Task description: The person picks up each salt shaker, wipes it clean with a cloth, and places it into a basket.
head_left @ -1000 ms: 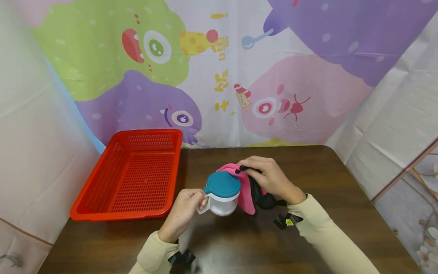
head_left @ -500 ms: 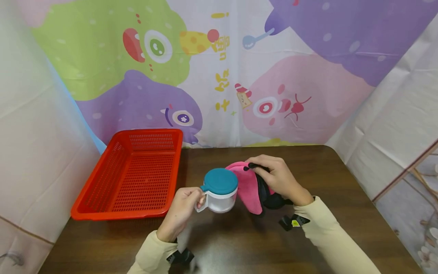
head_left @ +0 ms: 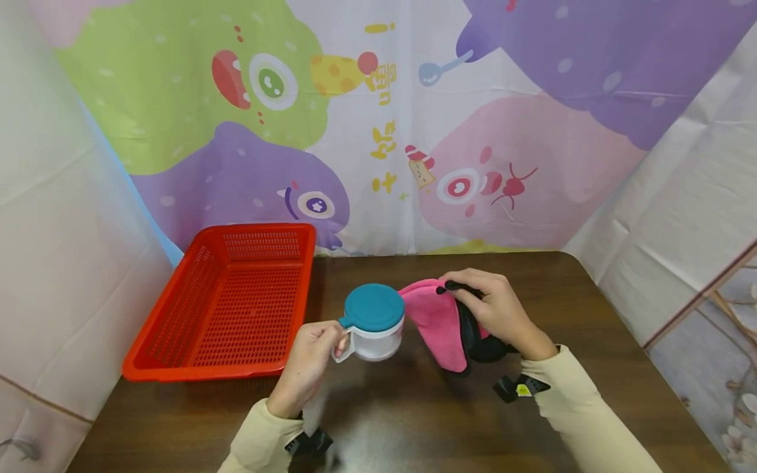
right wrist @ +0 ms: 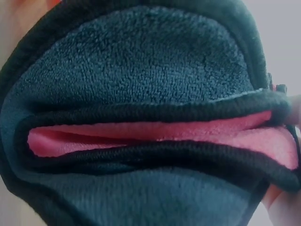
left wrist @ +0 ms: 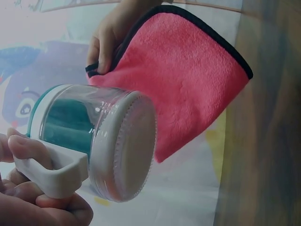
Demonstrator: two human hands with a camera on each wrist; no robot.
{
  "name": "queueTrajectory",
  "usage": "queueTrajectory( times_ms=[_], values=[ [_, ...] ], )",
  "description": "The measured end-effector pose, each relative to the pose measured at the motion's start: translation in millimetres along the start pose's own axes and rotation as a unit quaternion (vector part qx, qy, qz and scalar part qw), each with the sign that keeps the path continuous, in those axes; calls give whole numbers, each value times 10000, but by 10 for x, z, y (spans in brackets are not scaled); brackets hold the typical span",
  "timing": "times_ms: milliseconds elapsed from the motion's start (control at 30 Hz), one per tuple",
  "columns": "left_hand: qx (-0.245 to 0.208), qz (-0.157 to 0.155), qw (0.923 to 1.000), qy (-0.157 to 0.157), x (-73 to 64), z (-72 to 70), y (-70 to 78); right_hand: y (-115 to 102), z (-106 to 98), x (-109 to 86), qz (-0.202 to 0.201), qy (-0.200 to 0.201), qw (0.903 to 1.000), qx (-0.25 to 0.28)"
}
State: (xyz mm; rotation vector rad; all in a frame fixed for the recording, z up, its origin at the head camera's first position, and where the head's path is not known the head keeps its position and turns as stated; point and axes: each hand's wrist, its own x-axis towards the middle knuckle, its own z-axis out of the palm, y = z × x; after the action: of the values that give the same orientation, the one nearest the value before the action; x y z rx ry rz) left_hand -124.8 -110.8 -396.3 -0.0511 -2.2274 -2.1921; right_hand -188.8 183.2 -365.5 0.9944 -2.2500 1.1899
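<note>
My left hand (head_left: 309, 358) grips the white handle of a clear seasoning jar (head_left: 375, 322) with a teal lid. In the left wrist view the jar (left wrist: 99, 136) lies tilted, its pale base turned to the camera and fingers curled round the handle. To its right, my right hand (head_left: 493, 305) pinches the edge of a pink cloth (head_left: 436, 322) with dark backing and black trim. The cloth hangs folded from those fingers, beside the jar. Up close in the right wrist view, dark folds of the cloth (right wrist: 141, 61) show a pink strip between them.
A red perforated plastic basket (head_left: 236, 309) stands on the left of the brown wooden table (head_left: 408, 420). Behind the table hangs a curtain (head_left: 378, 131) printed with cartoon monsters. Pale cloth walls close in both sides.
My right hand has drawn the cloth to the right, away from the jar. The left hand has lifted the jar slightly and shifted it a little left, so a gap shows below the lid.
</note>
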Motion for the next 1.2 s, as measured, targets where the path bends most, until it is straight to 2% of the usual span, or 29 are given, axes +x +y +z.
queueTrajectory(
  times_ms=[167, 600, 867, 1100, 1200],
  values=[
    [-58, 246, 9997, 26, 6, -19, 1, 16, -31, -47, 136, 107, 9998, -118],
    [-228, 460, 9987, 10, -21, -99, 30, -6, -121, -198, 546, 245, 9977, -310],
    [-163, 458, 9987, 175, -81, -156, 88, -49, -166, -354, 585, 335, 9970, -370],
    [-211, 647, 9976, 149, -112, -210, 117, -50, -223, -490, 742, 133, 9962, -435],
    [-232, 632, 9976, 169, -112, -224, 117, -24, -231, -525, 868, -11, 9951, -478]
  ],
)
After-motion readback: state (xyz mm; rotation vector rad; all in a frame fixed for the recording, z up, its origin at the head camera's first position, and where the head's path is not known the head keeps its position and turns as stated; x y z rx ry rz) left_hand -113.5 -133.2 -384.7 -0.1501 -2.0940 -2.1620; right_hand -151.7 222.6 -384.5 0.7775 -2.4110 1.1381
